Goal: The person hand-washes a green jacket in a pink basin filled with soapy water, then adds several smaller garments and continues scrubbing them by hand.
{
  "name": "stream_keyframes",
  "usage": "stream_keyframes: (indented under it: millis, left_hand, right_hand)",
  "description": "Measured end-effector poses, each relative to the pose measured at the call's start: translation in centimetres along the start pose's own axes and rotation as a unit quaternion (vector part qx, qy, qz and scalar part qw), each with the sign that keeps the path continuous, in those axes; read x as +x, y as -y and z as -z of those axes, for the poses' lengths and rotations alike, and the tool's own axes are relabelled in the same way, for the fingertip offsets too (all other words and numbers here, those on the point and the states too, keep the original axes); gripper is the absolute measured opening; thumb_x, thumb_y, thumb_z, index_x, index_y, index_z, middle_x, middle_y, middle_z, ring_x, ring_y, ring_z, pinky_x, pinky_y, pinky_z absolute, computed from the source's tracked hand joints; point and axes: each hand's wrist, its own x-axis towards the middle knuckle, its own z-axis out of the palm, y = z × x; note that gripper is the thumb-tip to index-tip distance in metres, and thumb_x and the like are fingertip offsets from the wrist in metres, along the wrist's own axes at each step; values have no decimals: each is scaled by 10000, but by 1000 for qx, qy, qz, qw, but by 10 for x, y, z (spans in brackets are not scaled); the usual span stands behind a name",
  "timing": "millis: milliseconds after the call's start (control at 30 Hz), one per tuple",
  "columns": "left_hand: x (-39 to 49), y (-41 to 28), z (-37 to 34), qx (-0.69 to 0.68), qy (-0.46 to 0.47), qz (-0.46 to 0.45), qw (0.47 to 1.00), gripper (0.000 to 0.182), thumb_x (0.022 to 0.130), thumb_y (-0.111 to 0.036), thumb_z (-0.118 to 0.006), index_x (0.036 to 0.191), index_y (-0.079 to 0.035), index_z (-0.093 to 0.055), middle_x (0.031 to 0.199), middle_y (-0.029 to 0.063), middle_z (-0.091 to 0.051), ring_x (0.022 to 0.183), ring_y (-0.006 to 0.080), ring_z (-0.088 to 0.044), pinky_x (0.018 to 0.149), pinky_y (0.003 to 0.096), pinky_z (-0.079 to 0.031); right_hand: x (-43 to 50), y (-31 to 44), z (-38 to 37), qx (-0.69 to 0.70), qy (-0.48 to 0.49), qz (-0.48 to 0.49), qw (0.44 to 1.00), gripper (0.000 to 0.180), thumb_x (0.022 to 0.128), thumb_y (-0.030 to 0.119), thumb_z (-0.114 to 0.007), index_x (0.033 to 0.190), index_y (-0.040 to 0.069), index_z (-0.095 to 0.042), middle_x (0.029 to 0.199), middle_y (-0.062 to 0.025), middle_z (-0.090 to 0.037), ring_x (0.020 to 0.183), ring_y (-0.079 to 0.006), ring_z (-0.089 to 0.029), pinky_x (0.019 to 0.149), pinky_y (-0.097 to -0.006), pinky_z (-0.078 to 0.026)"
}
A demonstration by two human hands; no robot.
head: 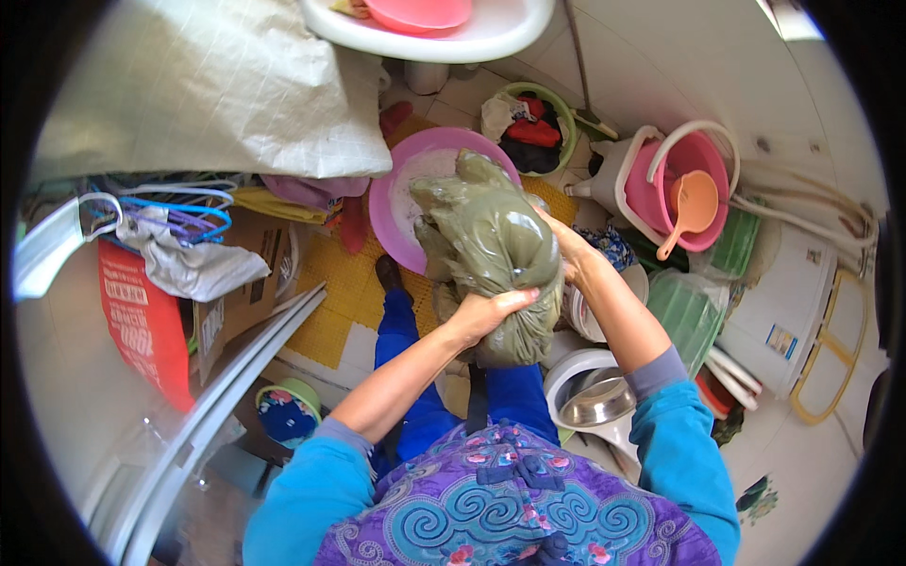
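Observation:
A bunched, wet olive-green garment [495,226] is lifted between my hands, partly over a pink-purple plastic basin [396,152] on the floor. White suds lie in the basin. My left hand [488,315] grips the near part of the cloth, its thumb on top. At the cloth's right side is my right hand [566,244], its fingers partly hidden behind the folds. The cloth looks glossy and hangs down towards my knees.
A green basin of clothes [571,134] stands behind at the right, near pink buckets [711,159] with an orange dipper [697,201]. Right of my legs is a toilet with a metal bowl [598,400]. Long pale rails [233,382] lean at left; a white washbasin [495,42] is ahead.

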Motion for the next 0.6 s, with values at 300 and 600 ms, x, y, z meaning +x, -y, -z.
stream_keyframes:
  millis: [300,600]
  left_hand:
    - [9,-5,4,85,102,-54,990,436,777,-221,-644,1137,-3,-533,1103,88,-567,1005,160,-515,899,302,-408]
    - [9,-5,5,7,90,-103,991,392,760,-180,-652,1088,8,-550,1035,74,-589,941,146,-537,855,289,-431]
  right_hand:
    - [-3,4,5,69,75,-44,994,370,902,223,-469,1186,-12,-489,1134,-155,-565,1001,-256,-577,885,-398,-470]
    - [3,4,-8,64,96,-18,993,357,920,208,-396,1185,-14,-488,1132,-147,-566,986,-264,-574,889,-394,-461]
